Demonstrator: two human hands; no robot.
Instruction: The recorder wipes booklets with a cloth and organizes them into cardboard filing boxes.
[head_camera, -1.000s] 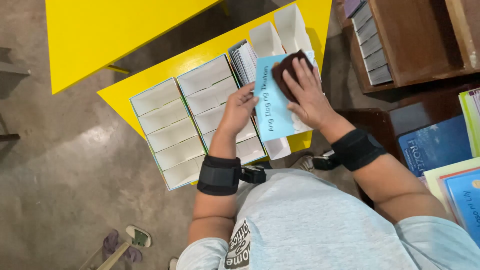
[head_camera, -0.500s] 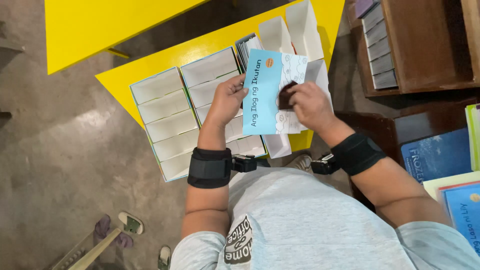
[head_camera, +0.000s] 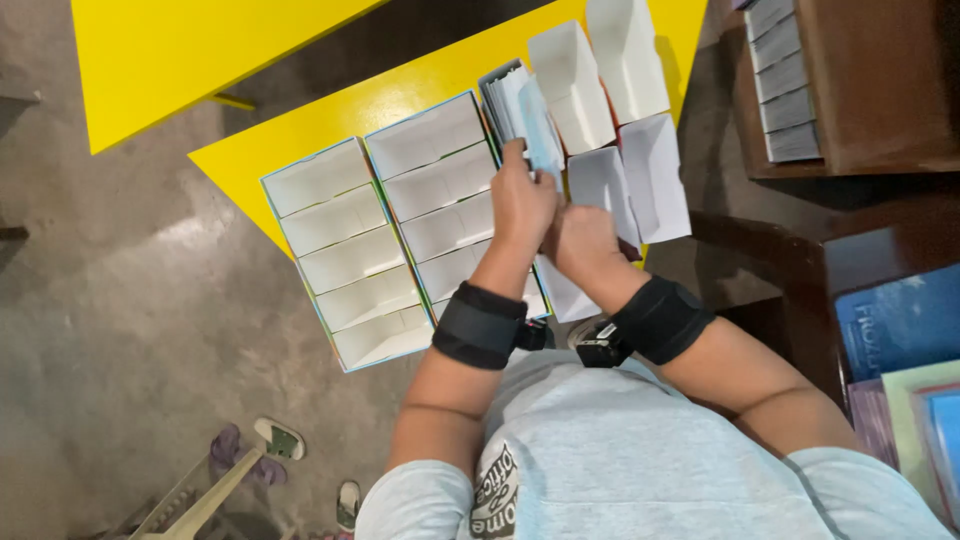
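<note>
My left hand (head_camera: 520, 200) grips a thin light-blue booklet (head_camera: 541, 130) by its lower edge. The booklet stands on edge against a row of similar booklets (head_camera: 503, 98) in a white card compartment. My right hand (head_camera: 585, 240) is curled just right of the left, touching it. A sliver of a dark cloth (head_camera: 629, 251) shows under its fingers. Both hands are over a set of white open-topped card boxes (head_camera: 380, 240) laid in rows on a yellow table (head_camera: 330, 110). Black bands wrap both wrists.
More white boxes (head_camera: 625, 60) lie at the table's far right. A brown wooden shelf (head_camera: 880, 90) with grey books stands to the right, blue books (head_camera: 900, 320) below it. Another yellow tabletop (head_camera: 200, 50) is at the upper left. Sandals and a stick (head_camera: 270, 450) lie on the concrete floor.
The blue booklet, held flat and facing me before, has been turned on edge and moved up to the row of booklets. My right hand has come off it and tucked in beside the left.
</note>
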